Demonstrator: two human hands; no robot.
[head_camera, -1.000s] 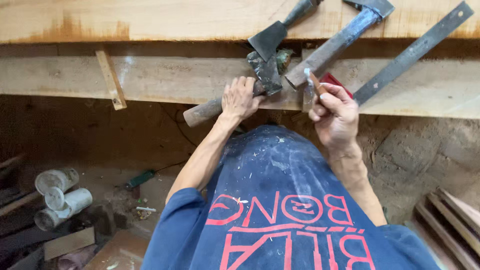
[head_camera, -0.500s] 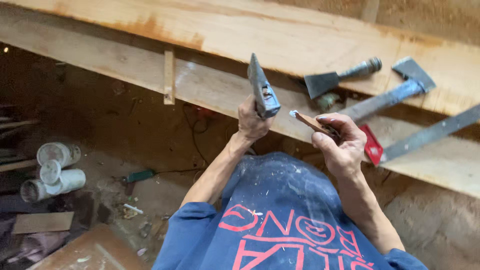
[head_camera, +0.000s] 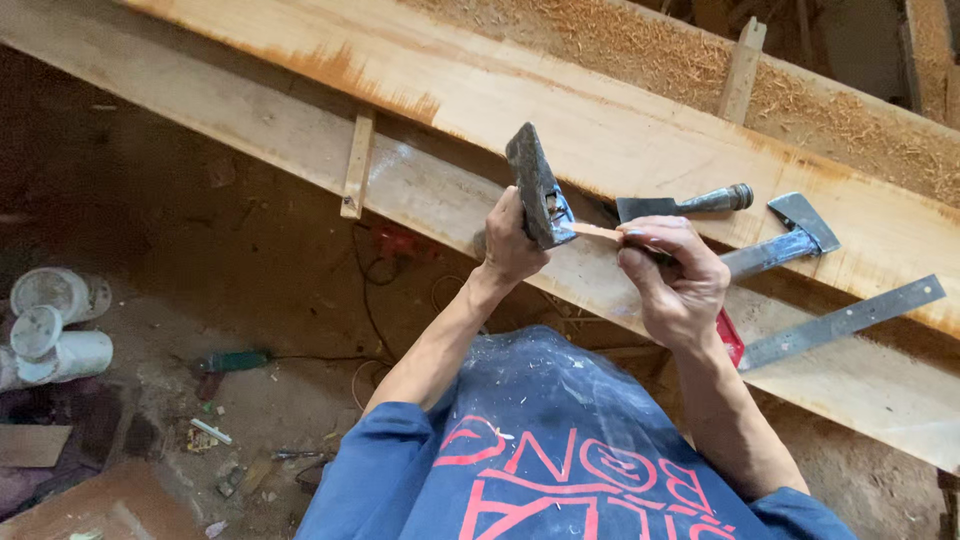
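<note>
Nearest the camera, a blue shirt (head_camera: 560, 450) with red printing fills the lower frame, dusted pale; both forearms reach up from it toward the long plank (head_camera: 640, 130) that serves as the desk.

Change since a second ago: the axe head then lay low against the plank among the other tools, the left hand on it. Half a second ago it was already raised clear. Now the left hand (head_camera: 512, 245) has it lifted just in front of the plank's near edge, fingers wrapped tight round its lower part. The right hand (head_camera: 672, 285) has come level with it. Reading: the work has shifted from picking out a tool to handling two pieces together in the air.

The axe head (head_camera: 535, 185) is dark worn steel, dull grey, standing upright with its narrow end up, a bright scuffed patch near the eye. The thin wooden sliver (head_camera: 598, 232), pale and flat, is pinched between right thumb and fingertips; its tip meets the axe head at the eye. Whether it has entered, cannot tell.

Just beyond the right hand, on the plank: a small hatchet (head_camera: 685, 205) with a dark handle, then a larger axe (head_camera: 790, 235) with a metal handle, then a long flat steel bar (head_camera: 845, 320) lying at a slant. A red object (head_camera: 730, 338) shows beside the right wrist.

Farthest, past the plank, sawdust (head_camera: 650, 45).
</note>
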